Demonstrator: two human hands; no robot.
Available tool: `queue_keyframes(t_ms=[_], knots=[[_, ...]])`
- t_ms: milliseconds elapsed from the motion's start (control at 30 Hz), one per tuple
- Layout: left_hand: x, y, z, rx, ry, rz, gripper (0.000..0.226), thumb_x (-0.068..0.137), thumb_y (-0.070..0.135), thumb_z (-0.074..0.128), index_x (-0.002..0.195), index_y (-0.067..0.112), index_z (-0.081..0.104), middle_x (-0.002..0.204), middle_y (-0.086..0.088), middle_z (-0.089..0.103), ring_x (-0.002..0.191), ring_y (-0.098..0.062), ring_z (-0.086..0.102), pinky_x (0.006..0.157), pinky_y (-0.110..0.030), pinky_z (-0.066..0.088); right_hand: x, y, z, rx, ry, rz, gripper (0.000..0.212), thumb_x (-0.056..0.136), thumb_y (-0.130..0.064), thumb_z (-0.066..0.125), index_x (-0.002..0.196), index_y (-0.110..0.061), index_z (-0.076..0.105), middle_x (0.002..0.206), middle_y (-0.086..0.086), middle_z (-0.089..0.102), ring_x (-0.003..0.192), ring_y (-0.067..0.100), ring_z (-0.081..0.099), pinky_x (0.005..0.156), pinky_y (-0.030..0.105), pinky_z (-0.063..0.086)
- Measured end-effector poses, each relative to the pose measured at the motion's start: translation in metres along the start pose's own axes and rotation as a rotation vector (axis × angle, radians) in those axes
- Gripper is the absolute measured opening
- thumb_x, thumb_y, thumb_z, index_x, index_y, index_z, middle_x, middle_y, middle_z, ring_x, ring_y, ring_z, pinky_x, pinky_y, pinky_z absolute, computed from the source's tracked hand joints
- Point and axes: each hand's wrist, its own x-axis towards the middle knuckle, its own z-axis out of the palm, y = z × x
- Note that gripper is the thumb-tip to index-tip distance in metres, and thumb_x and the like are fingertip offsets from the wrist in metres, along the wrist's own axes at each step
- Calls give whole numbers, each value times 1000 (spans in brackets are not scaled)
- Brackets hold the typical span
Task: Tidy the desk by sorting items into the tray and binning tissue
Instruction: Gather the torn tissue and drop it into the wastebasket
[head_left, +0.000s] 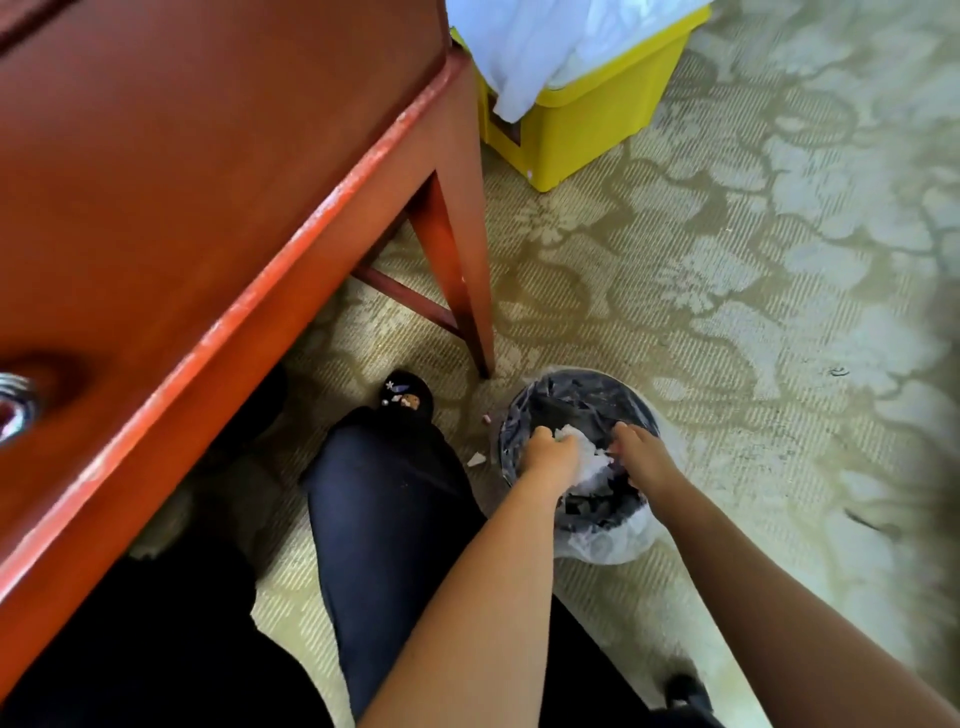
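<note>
A small round black bin (574, 397) with a clear plastic liner stands on the carpet beside the desk leg. Both my hands reach down into its mouth. My left hand (553, 452) grips crumpled white tissue (589, 457) at the bin's left side. My right hand (641, 457) has curled fingers on the same tissue from the right. The tissue sits between the two hands, just above the dark inside of the bin.
The red-brown wooden desk (208, 171) fills the upper left, its leg (462, 270) close to the bin. A yellow box (587, 119) with a white bag stands behind. Small scraps (475, 460) lie on the patterned carpet by my dark trouser leg (384, 519) and shoe (408, 397).
</note>
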Motion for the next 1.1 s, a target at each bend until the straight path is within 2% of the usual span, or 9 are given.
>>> queue_keyframes(t_ms=[67, 133, 200, 300, 400, 500, 700, 967, 1100], knots=[[-8, -2, -3, 142, 10, 115, 50, 99, 26, 36, 145, 10, 29, 152, -10, 29, 136, -30, 35, 109, -43, 35, -7, -5, -4, -35, 30, -32, 27, 97, -24, 37, 76, -8, 45, 77, 16, 42, 64, 23, 39, 62, 31, 26], [-19, -5, -8, 347, 52, 268, 51, 99, 29, 37, 146, 12, 27, 154, -5, 25, 139, -27, 29, 110, -43, 33, -17, -11, -7, -100, 24, -94, 29, 97, -20, 37, 69, -12, 35, 66, 6, 34, 58, 18, 29, 58, 31, 21], [-31, -7, -13, 524, 87, 387, 49, 99, 31, 37, 144, 12, 30, 152, -5, 28, 139, -26, 30, 108, -43, 33, -28, -20, -10, -268, -6, -220, 32, 98, -20, 37, 66, -16, 37, 65, 1, 37, 63, 19, 36, 58, 31, 25], [-55, -10, -33, 684, 77, 504, 43, 99, 32, 36, 136, 10, 39, 141, -9, 42, 128, -28, 42, 99, -44, 40, -52, -38, -14, -548, -54, -364, 22, 98, -27, 38, 96, -16, 58, 97, 6, 61, 92, 26, 55, 79, 36, 44], [-81, -11, -59, 838, 113, 564, 44, 99, 32, 36, 137, 9, 39, 139, -11, 45, 125, -31, 45, 98, -44, 41, -83, -67, -19, -711, -59, -479, 31, 98, -26, 42, 122, -13, 55, 117, 10, 62, 108, 30, 56, 91, 38, 47], [-115, -9, -92, 902, 179, 623, 45, 100, 34, 35, 138, 10, 39, 140, -11, 44, 125, -31, 45, 99, -43, 41, -114, -94, -19, -831, -61, -595, 24, 97, -26, 43, 116, -16, 55, 108, 9, 61, 108, 29, 58, 87, 36, 47], [-200, -9, -172, 980, 247, 726, 47, 99, 38, 36, 142, 17, 36, 146, -7, 40, 133, -29, 40, 106, -38, 37, -185, -155, -6, -1044, -6, -818, 34, 96, -31, 45, 128, -21, 51, 119, 8, 63, 110, 27, 58, 90, 37, 48], [-340, -39, -286, 894, 601, 880, 38, 98, 36, 42, 132, 20, 48, 138, 0, 49, 121, -19, 48, 97, -24, 36, -315, -233, 35, -1061, 95, -1328, 31, 93, -34, 47, 124, -30, 51, 127, -5, 55, 115, 22, 54, 90, 38, 46], [-381, -72, -329, 914, 733, 807, 40, 97, 35, 43, 133, 18, 47, 137, -3, 51, 123, -20, 49, 102, -30, 38, -372, -260, 71, -1061, 92, -1498, 31, 94, -36, 46, 125, -32, 50, 127, -7, 54, 117, 20, 53, 92, 38, 44]])
